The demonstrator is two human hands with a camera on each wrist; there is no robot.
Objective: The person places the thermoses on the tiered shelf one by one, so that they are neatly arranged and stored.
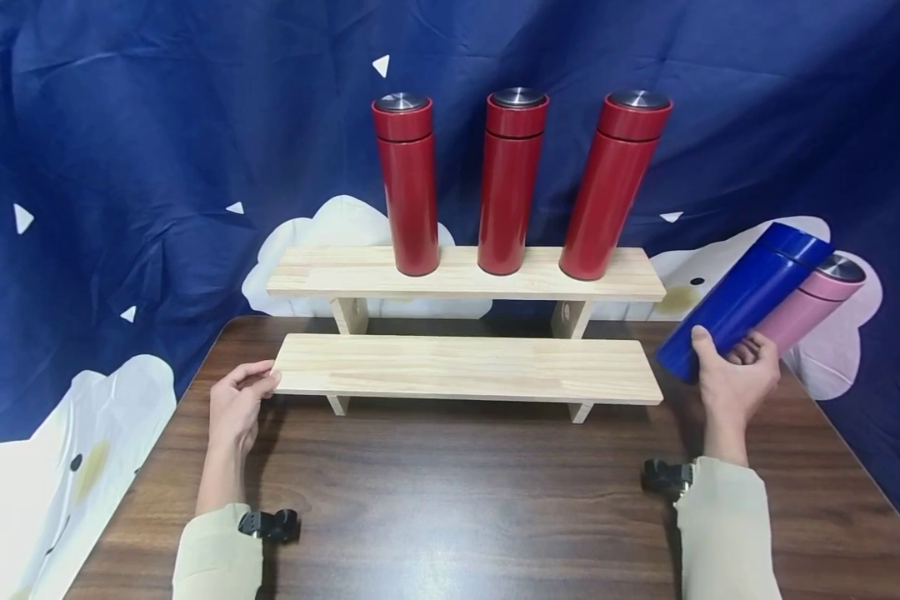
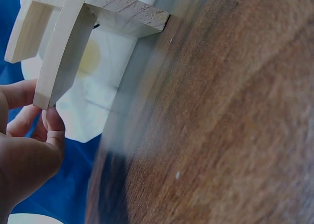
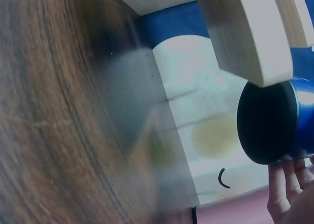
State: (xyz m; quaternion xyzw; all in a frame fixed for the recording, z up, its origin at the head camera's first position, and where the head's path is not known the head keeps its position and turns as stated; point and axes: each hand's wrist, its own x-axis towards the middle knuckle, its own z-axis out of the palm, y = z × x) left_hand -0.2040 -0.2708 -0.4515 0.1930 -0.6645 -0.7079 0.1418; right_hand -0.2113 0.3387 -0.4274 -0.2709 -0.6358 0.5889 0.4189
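My right hand (image 1: 737, 382) grips a blue thermos bottle (image 1: 746, 292) near its lower end, off the right end of the two-step wooden stand. The bottle leans to the right, and its dark base (image 3: 267, 123) faces the right wrist camera. Partly hidden behind it stands a pink thermos bottle (image 1: 810, 308) with a silver lid. At the other side, my left hand (image 1: 234, 406) pinches the left end of the stand's lower shelf (image 1: 465, 367); the left wrist view shows fingers on both faces of the board end (image 2: 43, 97).
Three red thermos bottles, left (image 1: 410, 192), middle (image 1: 512, 192) and right (image 1: 613, 192), stand upright on the upper shelf (image 1: 330, 271). Brown tabletop (image 1: 450, 500) stretches in front of the stand. A dark blue patterned cloth (image 1: 157, 125) hangs behind.
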